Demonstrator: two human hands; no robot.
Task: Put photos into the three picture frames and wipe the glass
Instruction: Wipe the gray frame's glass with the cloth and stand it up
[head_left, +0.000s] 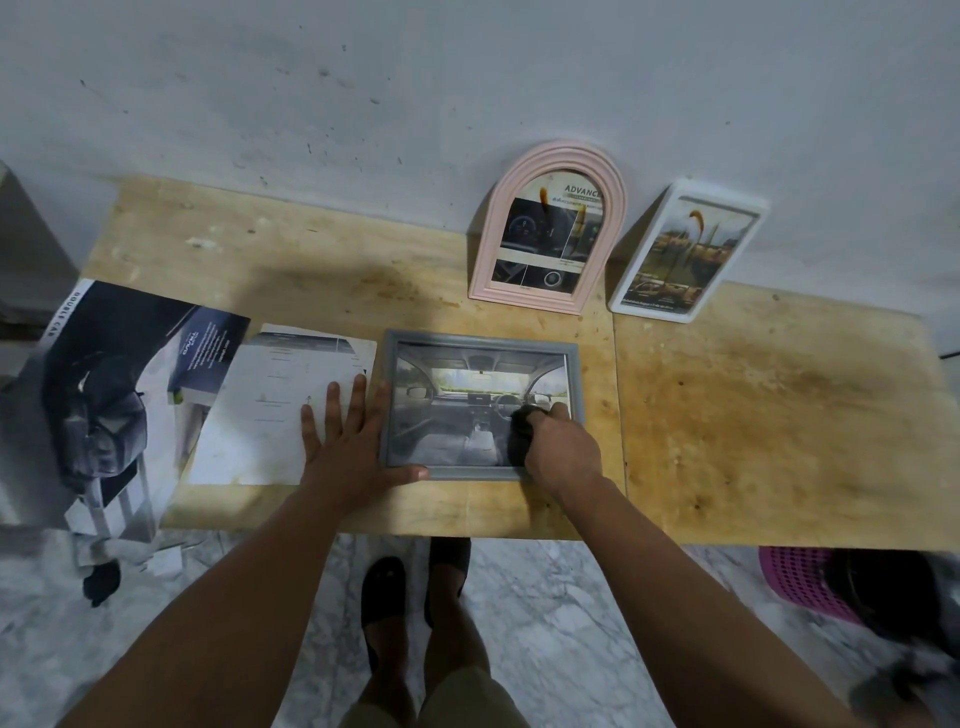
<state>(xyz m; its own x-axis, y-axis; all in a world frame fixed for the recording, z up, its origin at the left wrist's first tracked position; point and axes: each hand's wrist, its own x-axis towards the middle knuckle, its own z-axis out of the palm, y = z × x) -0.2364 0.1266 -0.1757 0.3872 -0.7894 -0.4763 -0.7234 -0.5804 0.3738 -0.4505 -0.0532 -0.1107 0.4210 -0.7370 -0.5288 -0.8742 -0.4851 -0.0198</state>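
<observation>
Right hand (563, 447) presses cloth (523, 431) near grey frame (480, 340) edge.

Dim, flat indoor light; soft shadows, wide-angle edge warping, blurred corners.

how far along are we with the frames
All three frames hold photos: the pink arched frame and white frame lean against the wall. In hand: the right hand rubs a dark cloth on the grey frame while the left hand steadies it. Whether the leaning frames' glass is wiped can't be told.
</observation>
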